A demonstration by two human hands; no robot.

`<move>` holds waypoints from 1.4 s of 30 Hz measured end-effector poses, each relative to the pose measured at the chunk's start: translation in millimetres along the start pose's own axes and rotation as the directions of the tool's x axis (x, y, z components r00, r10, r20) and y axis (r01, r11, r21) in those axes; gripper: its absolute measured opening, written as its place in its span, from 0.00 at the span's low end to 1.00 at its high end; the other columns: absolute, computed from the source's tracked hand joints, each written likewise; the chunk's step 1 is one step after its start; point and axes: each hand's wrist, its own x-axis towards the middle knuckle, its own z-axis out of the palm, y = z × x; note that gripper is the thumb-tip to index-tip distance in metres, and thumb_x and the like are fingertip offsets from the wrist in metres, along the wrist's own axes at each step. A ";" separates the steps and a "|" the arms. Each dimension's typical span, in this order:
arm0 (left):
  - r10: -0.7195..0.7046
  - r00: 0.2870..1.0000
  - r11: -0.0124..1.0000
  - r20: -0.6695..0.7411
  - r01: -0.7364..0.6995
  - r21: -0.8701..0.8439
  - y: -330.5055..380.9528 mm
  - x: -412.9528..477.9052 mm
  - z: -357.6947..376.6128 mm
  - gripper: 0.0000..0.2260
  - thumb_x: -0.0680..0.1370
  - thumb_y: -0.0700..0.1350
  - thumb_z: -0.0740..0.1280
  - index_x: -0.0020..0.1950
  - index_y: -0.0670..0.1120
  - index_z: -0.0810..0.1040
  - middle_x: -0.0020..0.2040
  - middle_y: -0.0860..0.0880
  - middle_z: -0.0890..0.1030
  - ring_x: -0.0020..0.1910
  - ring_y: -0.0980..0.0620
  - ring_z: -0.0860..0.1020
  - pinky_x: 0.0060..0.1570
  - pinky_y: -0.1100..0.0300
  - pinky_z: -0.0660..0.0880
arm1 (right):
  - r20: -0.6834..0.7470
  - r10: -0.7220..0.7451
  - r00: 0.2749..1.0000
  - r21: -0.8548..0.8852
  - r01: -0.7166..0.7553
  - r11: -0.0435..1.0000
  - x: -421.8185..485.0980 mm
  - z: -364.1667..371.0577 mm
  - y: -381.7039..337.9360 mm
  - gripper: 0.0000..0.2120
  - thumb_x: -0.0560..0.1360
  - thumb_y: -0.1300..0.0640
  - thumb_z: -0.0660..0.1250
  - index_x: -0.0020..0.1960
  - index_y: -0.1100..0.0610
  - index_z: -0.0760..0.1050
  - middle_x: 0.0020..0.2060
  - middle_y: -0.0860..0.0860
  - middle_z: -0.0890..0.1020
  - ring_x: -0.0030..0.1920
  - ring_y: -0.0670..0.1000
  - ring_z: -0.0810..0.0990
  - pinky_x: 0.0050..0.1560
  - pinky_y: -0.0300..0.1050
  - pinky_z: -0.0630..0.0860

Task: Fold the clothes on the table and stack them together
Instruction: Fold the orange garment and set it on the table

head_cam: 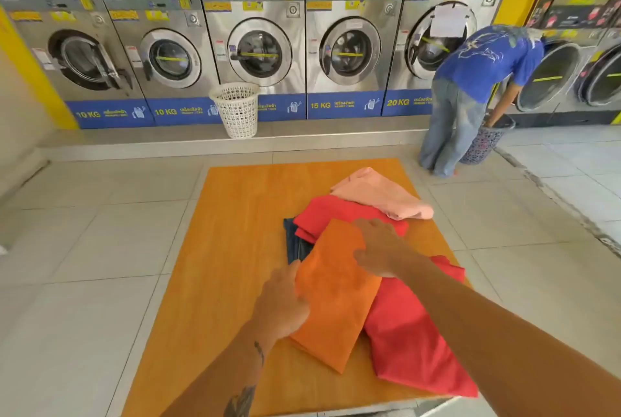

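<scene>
A folded orange garment [332,299] lies on the wooden table [228,248], overlapping the other clothes. My left hand [280,302] rests flat against its left edge, fingers apart. My right hand [378,247] presses on its far right corner, palm down. Under it a red garment [413,336] spreads toward the near right edge of the table. A second red piece [329,215] lies folded further back, over a dark blue denim item [295,242]. A folded pale pink garment [379,195] sits at the far right of the table.
A row of steel washing machines [258,47] lines the far wall, with a white laundry basket [237,109] on the step in front. At the right a person in a blue shirt [484,60] bends over a dark basket [484,141]. Tiled floor surrounds the table.
</scene>
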 end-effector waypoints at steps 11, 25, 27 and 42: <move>-0.087 0.950 0.953 0.300 0.167 -0.251 -30.2 26.8 -3.5 0.25 0.74 0.48 0.67 0.69 0.56 0.64 0.53 0.57 0.76 0.49 0.57 0.77 0.46 0.60 0.74 | 0.136 0.241 0.961 -0.005 -0.243 0.970 42.1 11.3 7.3 0.36 0.66 0.41 0.64 0.71 0.50 0.59 0.52 0.49 0.78 0.54 0.56 0.78 0.60 0.60 0.73; 0.054 0.974 0.892 0.221 0.052 -0.448 -54.0 53.5 -40.2 0.32 0.71 0.44 0.72 0.67 0.61 0.61 0.53 0.51 0.81 0.46 0.53 0.83 0.50 0.49 0.80 | 0.041 0.214 0.976 0.135 -0.218 0.967 40.6 14.4 -2.8 0.29 0.71 0.50 0.70 0.69 0.48 0.63 0.54 0.49 0.78 0.49 0.51 0.79 0.49 0.53 0.79; 0.064 0.990 0.886 0.126 0.002 -0.464 -60.1 62.7 -59.5 0.30 0.72 0.44 0.72 0.66 0.64 0.64 0.49 0.50 0.83 0.42 0.53 0.83 0.46 0.52 0.81 | 0.012 0.219 0.976 0.157 -0.219 0.963 38.9 17.3 -7.0 0.30 0.73 0.51 0.68 0.71 0.47 0.60 0.52 0.51 0.79 0.46 0.52 0.80 0.47 0.53 0.80; 0.177 0.923 0.956 -0.342 -0.244 -0.163 -89.5 87.8 -50.6 0.14 0.80 0.38 0.64 0.62 0.52 0.80 0.56 0.58 0.70 0.56 0.70 0.71 0.52 0.79 0.66 | -0.164 0.096 0.982 0.081 -0.084 0.993 53.2 78.7 -37.4 0.35 0.72 0.63 0.59 0.76 0.44 0.58 0.56 0.50 0.70 0.46 0.54 0.76 0.46 0.53 0.77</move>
